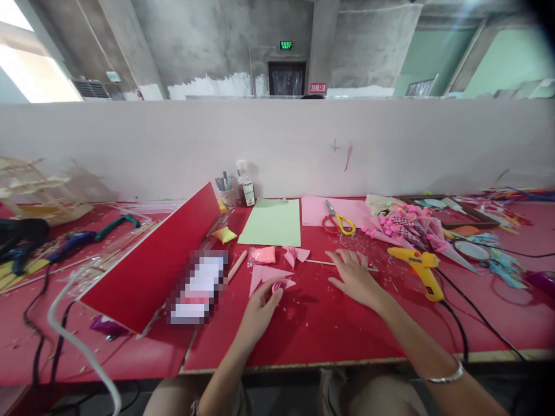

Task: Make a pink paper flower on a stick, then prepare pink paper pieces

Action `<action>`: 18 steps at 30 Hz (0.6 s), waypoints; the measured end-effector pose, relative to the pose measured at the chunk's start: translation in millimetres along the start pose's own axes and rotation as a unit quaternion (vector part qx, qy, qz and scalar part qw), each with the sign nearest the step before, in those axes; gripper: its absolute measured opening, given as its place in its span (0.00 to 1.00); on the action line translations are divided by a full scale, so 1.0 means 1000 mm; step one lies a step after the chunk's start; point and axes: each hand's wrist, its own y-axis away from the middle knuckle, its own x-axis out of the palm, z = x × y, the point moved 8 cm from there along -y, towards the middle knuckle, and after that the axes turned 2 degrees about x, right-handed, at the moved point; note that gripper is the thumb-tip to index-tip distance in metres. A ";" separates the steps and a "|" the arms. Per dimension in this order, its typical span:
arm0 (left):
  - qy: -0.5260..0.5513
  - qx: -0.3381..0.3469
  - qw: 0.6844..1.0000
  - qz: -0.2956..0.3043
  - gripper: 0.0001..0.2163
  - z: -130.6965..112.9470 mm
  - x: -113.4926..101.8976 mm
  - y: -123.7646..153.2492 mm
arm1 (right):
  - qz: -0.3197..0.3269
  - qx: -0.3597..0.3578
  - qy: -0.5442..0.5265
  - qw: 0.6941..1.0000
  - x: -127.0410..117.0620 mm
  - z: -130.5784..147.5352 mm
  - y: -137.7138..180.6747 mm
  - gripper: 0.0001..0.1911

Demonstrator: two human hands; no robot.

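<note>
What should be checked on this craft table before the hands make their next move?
1. Left hand touches the rolled pink paper flower: ok.
2. Right hand rests flat beside the thin wooden stick: ok.
3. Yellow glue gun lies apart from both hands: ok.
4. Glue gun hot: cannot tell.
5. Red-and-yellow-handled scissors lie on the pink paper sheet: ok.

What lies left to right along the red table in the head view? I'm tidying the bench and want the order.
Tilted red board → left hand on a pink paper rose → right hand flat on the table → yellow glue gun.
</note>
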 end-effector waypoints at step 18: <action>0.101 -0.009 0.986 0.129 0.15 -0.013 0.048 0.009 | 0.037 -0.056 -0.370 0.926 -0.033 0.073 0.013 0.07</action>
